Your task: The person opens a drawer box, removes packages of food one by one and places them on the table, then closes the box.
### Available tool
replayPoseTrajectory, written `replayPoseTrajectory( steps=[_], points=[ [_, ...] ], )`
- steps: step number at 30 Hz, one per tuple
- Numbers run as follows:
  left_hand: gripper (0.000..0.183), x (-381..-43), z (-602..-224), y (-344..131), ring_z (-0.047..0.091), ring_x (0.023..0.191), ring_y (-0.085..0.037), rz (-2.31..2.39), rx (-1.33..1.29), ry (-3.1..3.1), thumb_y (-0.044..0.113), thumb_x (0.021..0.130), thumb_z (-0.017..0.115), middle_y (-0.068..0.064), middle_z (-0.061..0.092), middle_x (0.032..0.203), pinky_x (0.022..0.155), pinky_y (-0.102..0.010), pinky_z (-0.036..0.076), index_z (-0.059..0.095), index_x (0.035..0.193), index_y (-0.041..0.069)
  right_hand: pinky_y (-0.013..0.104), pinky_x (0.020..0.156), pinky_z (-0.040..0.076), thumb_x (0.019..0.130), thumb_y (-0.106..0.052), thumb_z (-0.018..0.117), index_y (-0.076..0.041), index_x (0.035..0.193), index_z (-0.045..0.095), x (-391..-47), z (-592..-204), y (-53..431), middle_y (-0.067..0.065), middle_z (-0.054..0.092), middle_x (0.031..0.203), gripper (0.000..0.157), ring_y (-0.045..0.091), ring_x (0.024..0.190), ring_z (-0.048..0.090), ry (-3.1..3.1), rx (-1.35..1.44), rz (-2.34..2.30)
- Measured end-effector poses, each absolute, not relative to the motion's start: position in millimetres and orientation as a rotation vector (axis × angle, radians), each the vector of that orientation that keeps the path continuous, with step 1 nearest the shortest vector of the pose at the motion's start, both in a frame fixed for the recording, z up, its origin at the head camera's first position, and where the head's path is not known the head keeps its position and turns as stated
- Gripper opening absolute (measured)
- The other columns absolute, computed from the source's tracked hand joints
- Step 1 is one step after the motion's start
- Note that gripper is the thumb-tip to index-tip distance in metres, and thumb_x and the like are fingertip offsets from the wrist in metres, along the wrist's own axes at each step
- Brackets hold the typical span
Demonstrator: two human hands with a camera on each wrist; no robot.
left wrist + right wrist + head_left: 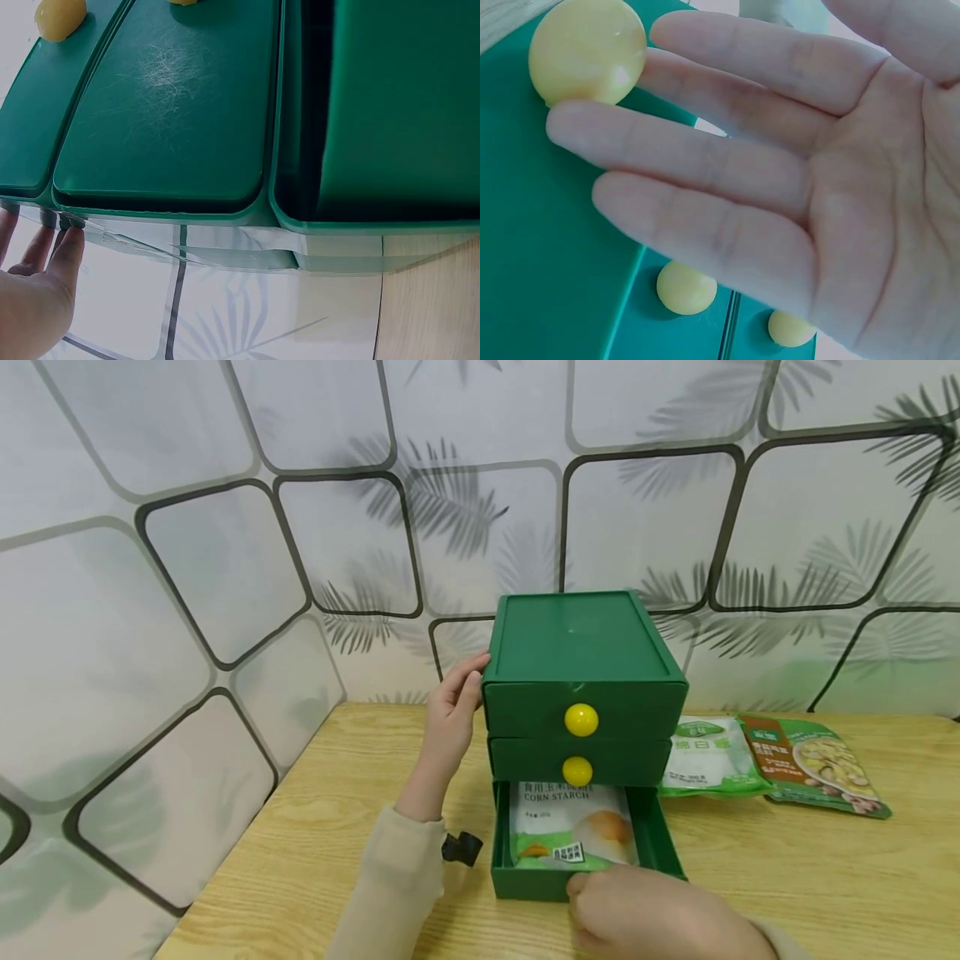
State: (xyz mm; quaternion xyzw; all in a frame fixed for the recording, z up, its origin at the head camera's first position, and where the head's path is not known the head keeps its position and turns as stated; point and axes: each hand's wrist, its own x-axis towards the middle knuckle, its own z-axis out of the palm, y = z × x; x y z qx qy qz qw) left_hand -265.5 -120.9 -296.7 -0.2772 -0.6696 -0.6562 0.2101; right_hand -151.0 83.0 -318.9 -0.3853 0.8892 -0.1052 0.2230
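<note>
A green cabinet (585,635) of three stacked drawers stands on the table, with yellow round knobs. Its bottom drawer (528,883) is pulled out and holds a white and green bag of corn starch (555,818). My left hand (450,710) rests its fingertips against the cabinet's left side near the top. At the bottom drawer's front is my right hand (645,906), hiding that knob in the head view. In the right wrist view its straight fingers (705,214) reach to the bottom knob (589,49), the thumb held apart.
To the right of the cabinet lie a white and green bag (708,756) and a brown and green food pouch (817,764). A small black object (461,848) is beside the left sleeve. Patterned wall covering (480,527) rises behind and to the left of the table.
</note>
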Motion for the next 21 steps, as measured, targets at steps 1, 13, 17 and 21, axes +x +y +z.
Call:
replayPoseTrajectory(
  steps=[1, 13, 17, 21],
  points=[
    [0.035, -265.7, -296.8, -120.9, 0.047, 0.111, -0.022, -1.827, -0.772, -1.861, 0.016, 0.097, 0.038, -0.011, 0.043, 0.130, 0.089, -0.035, 0.042, 0.047, 0.126, -0.002, 0.019, 0.051, 0.039, 0.086, -0.023, 0.057, -0.020, 0.072, 0.056, -150.6, -319.1, 83.0, -0.015, 0.044, 0.067, 0.014, 0.002, 0.054, 0.042, 2.454, -1.077, -0.291],
    [0.034, -267.1, -297.2, -120.8, 0.047, 0.111, -0.023, -1.828, -0.766, -1.858, 0.014, 0.097, 0.037, -0.012, 0.044, 0.129, 0.089, -0.036, 0.042, 0.047, 0.126, -0.002, 0.017, 0.046, 0.038, 0.082, -0.028, 0.062, -0.018, 0.066, 0.058, -148.8, -327.8, 83.7, -0.015, 0.044, 0.064, 0.019, 0.000, 0.050, 0.038, 2.386, -1.232, -0.122],
    [0.035, -266.5, -296.6, -121.0, 0.048, 0.111, -0.022, -1.822, -0.763, -1.854, 0.016, 0.097, 0.037, -0.010, 0.044, 0.129, 0.089, -0.035, 0.042, 0.047, 0.125, -0.002, 0.016, 0.050, 0.038, 0.084, -0.026, 0.060, -0.019, 0.070, 0.059, -148.9, -323.0, 85.5, -0.017, 0.043, 0.069, 0.015, 0.000, 0.054, 0.039, 2.383, -1.293, -0.173],
    [0.035, -266.3, -297.0, -120.9, 0.048, 0.111, -0.023, -1.829, -0.776, -1.849, 0.015, 0.097, 0.037, -0.011, 0.043, 0.130, 0.089, -0.036, 0.042, 0.047, 0.125, -0.003, 0.017, 0.053, 0.039, 0.087, -0.029, 0.056, -0.019, 0.076, 0.059, -150.4, -318.8, 87.9, -0.018, 0.043, 0.072, 0.015, -0.001, 0.058, 0.040, 2.405, -1.304, -0.258]
  ],
)
